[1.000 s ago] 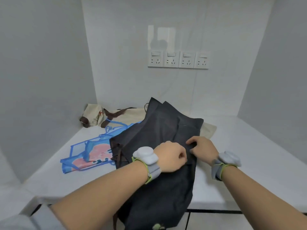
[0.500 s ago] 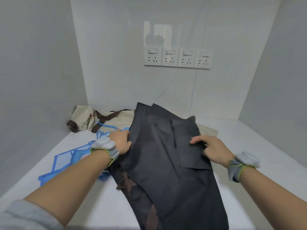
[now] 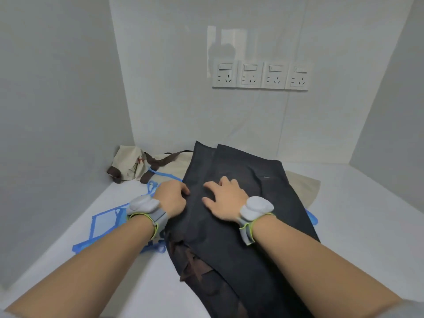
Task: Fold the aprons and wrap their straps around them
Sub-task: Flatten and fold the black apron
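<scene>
Dark apron (image 3: 241, 226) lies lengthwise on white table (image 3: 367, 214), covering beige apron (image 3: 302, 187) and blue-trimmed apron (image 3: 107, 223). I see my right hand (image 3: 226, 200) spread flat on it, left hand (image 3: 172, 198) gripping its left edge; folded beige bundle (image 3: 128, 164) in corner.

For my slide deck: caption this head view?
Left hand grips the dark apron's edge; right hand rests on it.

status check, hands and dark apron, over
Left hand grips dark apron edge. Right hand spread flat on it. Blue apron underneath.
</scene>
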`<state>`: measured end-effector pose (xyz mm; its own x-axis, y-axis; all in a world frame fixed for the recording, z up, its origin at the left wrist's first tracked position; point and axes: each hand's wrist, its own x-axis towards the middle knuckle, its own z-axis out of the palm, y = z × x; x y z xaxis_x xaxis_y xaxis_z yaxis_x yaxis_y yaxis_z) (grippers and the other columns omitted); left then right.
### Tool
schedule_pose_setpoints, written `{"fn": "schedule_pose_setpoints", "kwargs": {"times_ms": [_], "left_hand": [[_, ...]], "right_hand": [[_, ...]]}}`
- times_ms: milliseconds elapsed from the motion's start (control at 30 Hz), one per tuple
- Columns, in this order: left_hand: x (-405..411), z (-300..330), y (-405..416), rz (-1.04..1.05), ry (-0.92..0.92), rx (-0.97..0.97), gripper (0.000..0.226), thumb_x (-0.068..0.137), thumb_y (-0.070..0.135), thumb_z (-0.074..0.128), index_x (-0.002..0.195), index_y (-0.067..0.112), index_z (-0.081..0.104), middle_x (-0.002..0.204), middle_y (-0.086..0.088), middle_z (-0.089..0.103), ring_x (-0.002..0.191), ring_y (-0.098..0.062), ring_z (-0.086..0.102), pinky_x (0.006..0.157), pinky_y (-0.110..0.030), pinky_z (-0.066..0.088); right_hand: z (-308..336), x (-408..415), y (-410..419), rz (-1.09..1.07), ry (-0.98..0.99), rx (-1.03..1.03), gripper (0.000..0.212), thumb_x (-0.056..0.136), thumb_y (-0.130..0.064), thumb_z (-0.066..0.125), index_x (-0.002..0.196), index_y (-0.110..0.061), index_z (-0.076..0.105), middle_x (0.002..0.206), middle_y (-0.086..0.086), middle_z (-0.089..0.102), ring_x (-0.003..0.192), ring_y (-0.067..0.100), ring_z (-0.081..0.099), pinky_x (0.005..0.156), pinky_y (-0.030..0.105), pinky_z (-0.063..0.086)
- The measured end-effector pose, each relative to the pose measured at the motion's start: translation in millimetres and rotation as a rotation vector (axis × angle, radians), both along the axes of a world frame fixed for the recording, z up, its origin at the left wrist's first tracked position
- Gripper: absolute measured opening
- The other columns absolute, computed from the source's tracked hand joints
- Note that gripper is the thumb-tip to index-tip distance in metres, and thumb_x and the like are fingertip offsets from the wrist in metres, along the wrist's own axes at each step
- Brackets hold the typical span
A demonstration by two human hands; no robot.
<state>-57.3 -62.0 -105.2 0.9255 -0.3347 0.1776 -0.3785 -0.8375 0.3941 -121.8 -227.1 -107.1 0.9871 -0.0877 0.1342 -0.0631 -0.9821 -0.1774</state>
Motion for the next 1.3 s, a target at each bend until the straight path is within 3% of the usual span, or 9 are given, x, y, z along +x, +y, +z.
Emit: {"fn": "schedule_pose_setpoints", "kwargs": {"times_ms": [133, 333, 433, 567, 700, 900, 967, 1100, 1300], "left_hand": [[-6, -1, 51, 0.028, 0.000, 0.099, 0.045, 0.084, 0.005, 0.050, 0.119, 0.028, 0.067, 0.126, 0.001, 0.064, 0.120, -0.022, 0.056, 0.102, -0.031, 0.044], [-10, -13, 93, 0.076, -0.064, 0.282, 0.028, 0.088, 0.026, 0.057, 0.114, 0.030, 0.068, 0.116, -0.001, 0.053, 0.113, -0.025, 0.050, 0.091, -0.034, 0.045], [-8, -12, 91, 0.060, -0.240, 0.402, 0.028, 0.094, 0.035, 0.047, 0.111, 0.026, 0.066, 0.116, 0.000, 0.049, 0.112, -0.024, 0.045, 0.089, -0.038, 0.040], [-8, -27, 78, -0.089, -0.096, 0.406, 0.031, 0.097, 0.024, 0.040, 0.121, 0.016, 0.059, 0.127, -0.002, 0.052, 0.116, -0.025, 0.052, 0.094, -0.042, 0.045], [-5, -39, 80, -0.103, -0.053, 0.343, 0.035, 0.100, 0.025, 0.037, 0.131, 0.017, 0.050, 0.130, -0.005, 0.049, 0.119, -0.027, 0.049, 0.096, -0.042, 0.044], [-13, -30, 76, -0.122, -0.055, 0.438, 0.049, 0.101, 0.032, 0.038, 0.147, 0.043, 0.029, 0.134, -0.002, 0.042, 0.122, -0.026, 0.047, 0.094, -0.038, 0.045], [-13, -22, 68, -0.129, -0.030, 0.530, 0.051, 0.098, 0.026, 0.041, 0.145, 0.042, 0.032, 0.134, -0.002, 0.043, 0.120, -0.027, 0.051, 0.090, -0.037, 0.047], [-1, 1, 47, -0.075, 0.028, 0.685, 0.039, 0.093, 0.025, 0.044, 0.130, 0.032, 0.054, 0.131, -0.002, 0.049, 0.114, -0.025, 0.058, 0.085, -0.033, 0.049], [-30, 17, -66, -0.269, -0.021, 0.226, 0.040, 0.099, 0.032, 0.043, 0.138, 0.022, 0.049, 0.136, -0.009, 0.052, 0.124, -0.030, 0.051, 0.103, -0.037, 0.042]], "right_hand": [[-13, 17, 38, 0.049, 0.084, -0.070, 0.049, 0.093, -0.064, 0.033, 0.139, -0.049, 0.036, 0.135, 0.005, 0.035, 0.124, 0.031, 0.032, 0.098, 0.049, 0.037], [-20, 22, 86, 0.136, 0.173, -0.166, 0.051, 0.092, -0.070, 0.021, 0.140, -0.057, 0.025, 0.139, 0.005, 0.037, 0.129, 0.032, 0.030, 0.096, 0.056, 0.029], [-16, 24, 96, 0.142, 0.219, -0.176, 0.046, 0.094, -0.066, 0.020, 0.133, -0.049, 0.035, 0.132, 0.006, 0.046, 0.123, 0.033, 0.040, 0.094, 0.055, 0.030], [-7, 27, 97, 0.146, 0.237, -0.184, 0.041, 0.096, -0.060, 0.022, 0.121, -0.033, 0.039, 0.118, 0.010, 0.060, 0.102, 0.035, 0.056, 0.080, 0.047, 0.031], [0, 28, 96, 0.097, 0.223, -0.200, 0.043, 0.095, -0.055, 0.030, 0.117, -0.023, 0.051, 0.115, 0.007, 0.061, 0.100, 0.033, 0.059, 0.077, 0.042, 0.036], [29, 20, 60, 0.018, 0.127, 0.123, 0.019, 0.077, -0.018, 0.053, 0.093, -0.017, 0.063, 0.105, 0.008, 0.067, 0.096, 0.033, 0.063, 0.076, 0.032, 0.049], [44, 7, 24, -0.039, 0.075, 0.264, 0.019, 0.077, -0.013, 0.049, 0.088, -0.019, 0.064, 0.096, 0.005, 0.068, 0.091, 0.034, 0.067, 0.080, 0.037, 0.056], [62, -25, -51, -0.153, 0.006, 0.528, 0.028, 0.077, 0.003, 0.043, 0.075, -0.017, 0.062, 0.074, 0.000, 0.057, 0.067, 0.031, 0.064, 0.061, 0.042, 0.060], [69, -80, -143, -0.286, -0.087, 0.870, 0.040, 0.075, 0.017, 0.042, 0.102, -0.003, 0.064, 0.097, 0.014, 0.057, 0.078, 0.028, 0.056, 0.063, 0.036, 0.055]]}}
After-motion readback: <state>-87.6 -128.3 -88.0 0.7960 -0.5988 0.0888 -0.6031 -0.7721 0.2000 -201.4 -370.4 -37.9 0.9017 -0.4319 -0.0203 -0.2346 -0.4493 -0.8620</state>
